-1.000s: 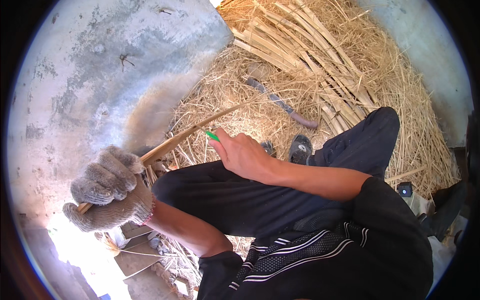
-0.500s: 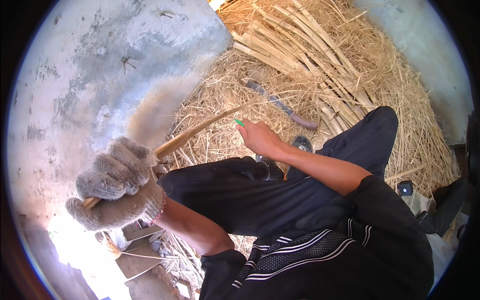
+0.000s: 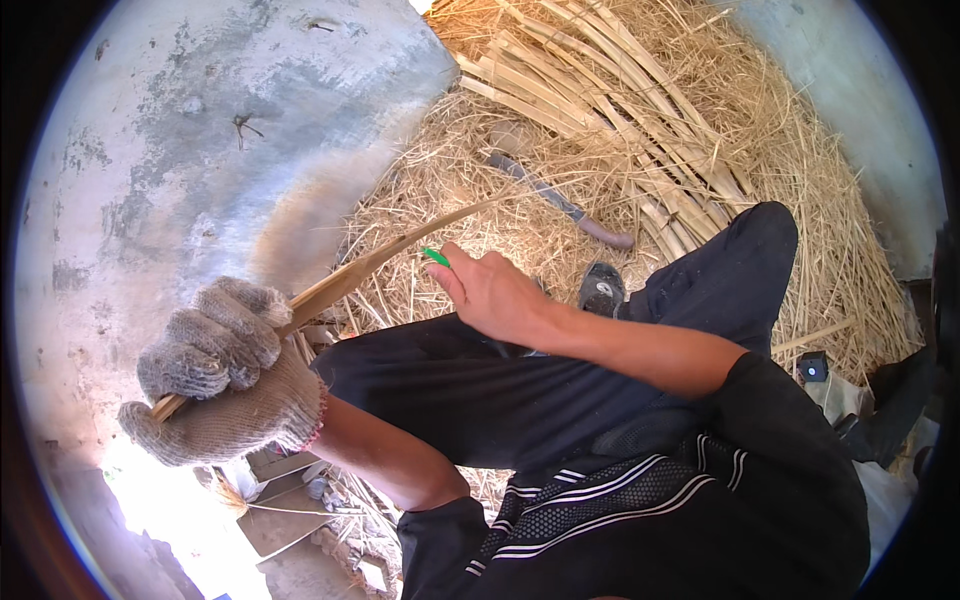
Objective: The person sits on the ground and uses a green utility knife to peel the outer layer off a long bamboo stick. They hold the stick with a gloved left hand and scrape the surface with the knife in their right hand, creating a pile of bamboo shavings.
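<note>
My left hand (image 3: 225,365), in a grey knitted glove, is wrapped round a long split bamboo strip (image 3: 345,280). The strip slants up and to the right out of the fist and narrows to a thin tip. Its short lower end pokes out by the gloved thumb. My bare right hand (image 3: 500,300) is closed, with a small green piece (image 3: 435,257) jutting from between thumb and fingers. This piece is beside the strip's right side; whether they touch I cannot tell. The rest of it is hidden in the hand, so its kind is unclear.
A curved tool with a dark shaft and brownish handle (image 3: 560,205) lies on straw-like shavings (image 3: 430,170). Beyond it is a pile of split strips (image 3: 620,110). A stained pale wall (image 3: 200,130) stands at left, another (image 3: 850,90) at right. My shoe (image 3: 602,290) rests among the shavings.
My right hand has moved left and slightly down along the strip, bringing the green piece closer to my gloved hand. The left hand, with the strip, has shifted slightly left.
</note>
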Motion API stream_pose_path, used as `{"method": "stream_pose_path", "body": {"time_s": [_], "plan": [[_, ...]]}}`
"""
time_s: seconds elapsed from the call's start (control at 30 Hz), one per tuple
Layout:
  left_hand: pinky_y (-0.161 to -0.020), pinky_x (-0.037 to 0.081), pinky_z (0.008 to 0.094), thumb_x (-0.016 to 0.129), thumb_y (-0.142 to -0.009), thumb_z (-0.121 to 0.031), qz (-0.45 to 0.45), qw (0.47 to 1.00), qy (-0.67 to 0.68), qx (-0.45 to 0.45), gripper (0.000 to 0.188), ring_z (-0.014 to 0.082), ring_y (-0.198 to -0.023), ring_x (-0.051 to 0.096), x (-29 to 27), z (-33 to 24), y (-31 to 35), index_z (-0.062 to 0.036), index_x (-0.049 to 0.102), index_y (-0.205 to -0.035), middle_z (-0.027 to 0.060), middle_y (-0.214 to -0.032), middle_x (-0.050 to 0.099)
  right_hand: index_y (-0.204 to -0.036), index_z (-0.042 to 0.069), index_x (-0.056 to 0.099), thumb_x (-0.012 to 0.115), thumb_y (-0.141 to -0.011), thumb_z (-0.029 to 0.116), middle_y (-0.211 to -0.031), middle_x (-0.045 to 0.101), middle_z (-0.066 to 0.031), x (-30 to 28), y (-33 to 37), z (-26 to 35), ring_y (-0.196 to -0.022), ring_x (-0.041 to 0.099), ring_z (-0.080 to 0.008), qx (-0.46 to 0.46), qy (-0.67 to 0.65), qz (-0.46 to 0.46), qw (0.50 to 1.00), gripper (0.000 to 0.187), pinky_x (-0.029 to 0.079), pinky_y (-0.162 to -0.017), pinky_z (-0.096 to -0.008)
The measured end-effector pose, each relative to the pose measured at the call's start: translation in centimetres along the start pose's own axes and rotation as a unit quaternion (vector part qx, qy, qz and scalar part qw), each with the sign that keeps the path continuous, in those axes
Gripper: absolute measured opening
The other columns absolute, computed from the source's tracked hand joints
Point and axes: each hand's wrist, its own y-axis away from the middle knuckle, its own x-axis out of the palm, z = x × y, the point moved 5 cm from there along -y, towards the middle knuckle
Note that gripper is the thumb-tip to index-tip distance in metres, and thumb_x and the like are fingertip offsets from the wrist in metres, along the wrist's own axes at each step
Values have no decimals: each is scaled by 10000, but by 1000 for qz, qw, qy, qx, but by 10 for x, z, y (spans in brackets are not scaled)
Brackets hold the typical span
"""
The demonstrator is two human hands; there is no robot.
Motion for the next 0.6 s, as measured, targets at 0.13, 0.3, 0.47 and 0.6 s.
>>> {"method": "stream_pose_path", "body": {"time_s": [0.13, 0.3, 0.47, 0.6], "plan": [[-381, 399, 343, 334, -925, -430, -147, 985, -83, 34, 528, 146, -358, 339, 13, 5, -2, -131, 474, -514, -2, -428, 327, -1012, -13, 511, 459, -1012, 276, -552, 540, -274, 7, -11, -26, -547, 566, -473, 39, 4, -49, 998, 294, 447, -542, -557], [-425, 446, 368, 360, -912, -414, -287, 939, -187, 28, 494, 145, -359, 326, 14, -7, 4, -129, 430, -515, 9, -454, 329, -1031, -30, 510, 457, -1013, 279, -602, 566, -285, -8, -11, 13, -595, 579, -482, 31, -17, 9, 999, 315, 463, -574, -548], [-407, 452, 355, 350, -919, -433, -271, 948, -164, 20, 508, 152, -347, 341, 21, -2, 2, -129, 425, -519, 17, -462, 362, -1045, -32, 526, 459, -1009, 270, -601, 575, -272, 3, -12, -20, -598, 580, -490, 27, 40, -31, 998, 312, 465, -552, -539], [-346, 433, 320, 332, -934, -480, -255, 955, -151, 24, 576, 156, -310, 364, 21, -3, 3, -122, 409, -489, 23, -421, 372, -1040, -35, 532, 441, -1016, 296, -652, 594, -286, -17, -8, 29, -671, 595, -502, 39, -8, 51, 998, 344, 470, -601, -550]]}}
